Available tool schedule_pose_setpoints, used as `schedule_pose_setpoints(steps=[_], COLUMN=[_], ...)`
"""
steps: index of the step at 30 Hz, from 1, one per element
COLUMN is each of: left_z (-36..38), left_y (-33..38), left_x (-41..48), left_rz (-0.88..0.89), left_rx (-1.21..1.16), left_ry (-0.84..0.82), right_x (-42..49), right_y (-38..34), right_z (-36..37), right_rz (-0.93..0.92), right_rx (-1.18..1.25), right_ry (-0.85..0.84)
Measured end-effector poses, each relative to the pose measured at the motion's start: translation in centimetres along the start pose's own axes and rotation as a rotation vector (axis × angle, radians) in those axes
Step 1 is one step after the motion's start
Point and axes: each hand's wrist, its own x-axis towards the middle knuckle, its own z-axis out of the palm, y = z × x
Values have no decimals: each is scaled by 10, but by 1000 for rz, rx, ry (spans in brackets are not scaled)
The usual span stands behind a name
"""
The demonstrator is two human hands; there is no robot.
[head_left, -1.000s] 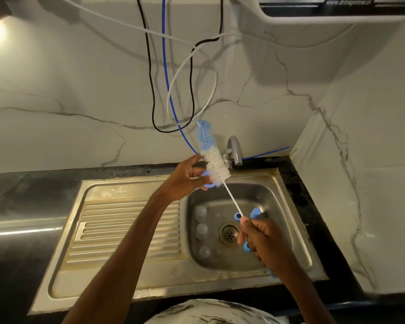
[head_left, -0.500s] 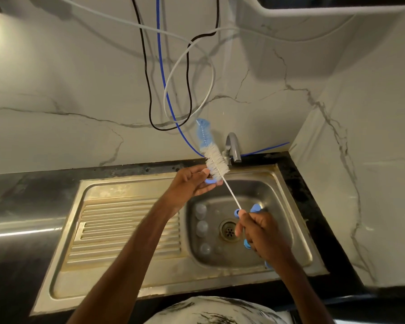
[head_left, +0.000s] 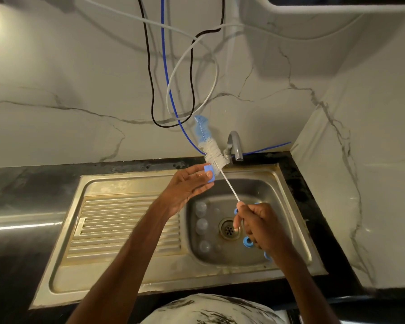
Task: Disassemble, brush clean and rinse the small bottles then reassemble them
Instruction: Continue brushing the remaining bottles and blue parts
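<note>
Along the worktop: a dark stone worktop [head_left: 21, 183] runs under a pale, grey-veined marble wall [head_left: 56, 90], which turns a corner at the right.
Sink: a steel sink [head_left: 63, 265] is set into the stone, with a ribbed draining board [head_left: 126, 220] on the left and the basin [head_left: 278, 195] on the right.
Left hand: the left hand [head_left: 187, 183] is raised over the basin's back-left corner, palm up, and pinches a blue cap [head_left: 208, 173] at its fingertips.
Small bottles: three clear small bottles [head_left: 201, 225] sit in a column on the basin floor, just left of the drain [head_left: 229, 229].
Bottle brush: the bottle brush [head_left: 213, 152] has white bristles, a blue tip and a thin white stem. It slants up and left, with its bristles touching the held cap.
Right hand: the right hand [head_left: 262, 225] is curled tight round the lower end of the stem, low over the basin and well apart from the other hand.
Loose blue caps: the loose blue caps [head_left: 247, 242] lie on the basin floor, partly hidden by that hand.
Cables: a black cable [head_left: 150, 78], a blue tube [head_left: 165, 66] and a white tube [head_left: 192, 50] hang down the wall behind the brush.
Tap: a grey tap [head_left: 234, 143] stands just right of the bristles.
</note>
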Motion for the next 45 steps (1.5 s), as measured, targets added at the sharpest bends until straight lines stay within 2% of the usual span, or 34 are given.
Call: schedule_pose_setpoints(steps=[6, 11, 18, 22, 27, 31, 33, 37, 42, 45], left_z=[-11, 4, 11, 11, 29, 25, 19, 30, 27, 33], left_y=[7, 0, -3, -4, -3, 7, 8, 2, 10, 2], left_x=[4, 0, 4, 2, -4, -1, 1, -5, 4, 0], left_rz=[57, 46, 75, 23, -8, 47, 67, 23, 75, 33], left_rx=[71, 116, -83, -343, -368, -509, -481, -318, -431, -344], left_ry=[124, 19, 134, 205, 96, 163, 173, 47, 148, 39], right_x=[-11, -2, -16, -20, -8, -12, -18, -8, -21, -14], right_y=[-1, -5, 2, 5, 5, 9, 11, 5, 3, 4], right_z=[0, 1, 8, 5, 9, 12, 14, 9, 8, 3], right_rz=[-18, -68, -80, -71, -75, -49, -10, -4, 49, 85], right_rx=[-15, -98, -51, -37, -43, -7, 17, 90, 70, 92], right_ry=[-15, 33, 42, 36, 116, 75, 59, 97, 33, 75])
